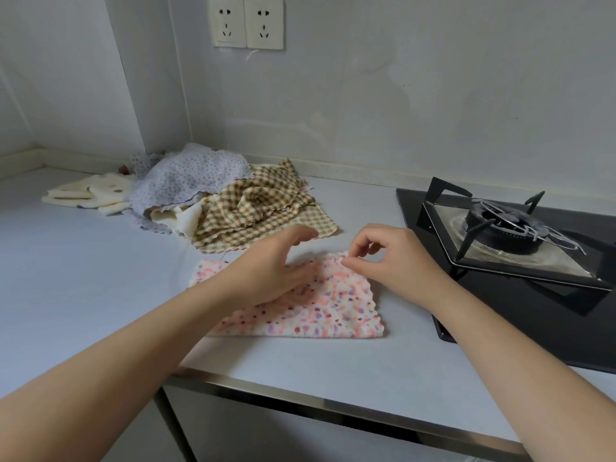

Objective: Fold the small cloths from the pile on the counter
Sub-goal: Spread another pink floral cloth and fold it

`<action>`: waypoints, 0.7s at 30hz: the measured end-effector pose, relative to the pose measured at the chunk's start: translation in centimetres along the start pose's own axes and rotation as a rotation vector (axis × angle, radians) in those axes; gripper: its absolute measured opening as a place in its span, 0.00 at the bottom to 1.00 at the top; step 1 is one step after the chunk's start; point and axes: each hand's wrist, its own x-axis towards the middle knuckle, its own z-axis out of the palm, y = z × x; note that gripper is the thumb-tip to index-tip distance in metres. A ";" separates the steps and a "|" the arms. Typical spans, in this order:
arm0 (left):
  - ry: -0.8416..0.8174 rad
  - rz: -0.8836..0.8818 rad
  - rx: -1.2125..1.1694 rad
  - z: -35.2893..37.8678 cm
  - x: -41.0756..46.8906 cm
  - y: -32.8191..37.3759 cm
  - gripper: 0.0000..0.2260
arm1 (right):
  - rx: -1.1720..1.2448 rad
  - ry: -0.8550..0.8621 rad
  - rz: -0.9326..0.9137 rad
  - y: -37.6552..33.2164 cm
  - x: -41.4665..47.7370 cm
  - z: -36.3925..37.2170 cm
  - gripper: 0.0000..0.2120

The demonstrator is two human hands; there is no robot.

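Left hand (276,265) lies loosely spread, palm down on the pink speckled cloth (320,315), gripping nothing and pinning it to the counter (83,278). To its right, the right hand (383,258) is curled, thumb and forefinger pinching the cloth's far right corner. Probably a fold is being squared: best to keep the flat palm steady and draw the pinched corner taut until edges meet. Fabric looks soft, nubby, scallop-edged. Beyond the left hand sits the pile (233,201), rumpled checked and floral cloths.
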 end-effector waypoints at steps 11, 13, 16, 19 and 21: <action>0.106 0.114 -0.125 0.6 0.6 2.5 0.06 | 0.115 0.095 -0.135 -1.7 -0.4 -0.8 0.09; 0.126 0.110 -0.143 0.6 0.6 2.6 0.05 | 0.112 0.097 -0.131 -1.7 -0.5 -0.8 0.08; 0.171 0.131 -0.122 0.5 0.5 2.7 0.05 | 0.149 0.084 -0.065 -1.6 -0.4 -0.8 0.07; 0.194 0.158 -0.108 0.6 0.5 2.7 0.05 | 0.231 -0.012 0.085 -1.5 -0.3 -0.9 0.14; 0.191 0.159 -0.093 0.6 0.5 2.5 0.05 | 0.208 -0.067 0.145 -1.3 -0.2 -0.8 0.10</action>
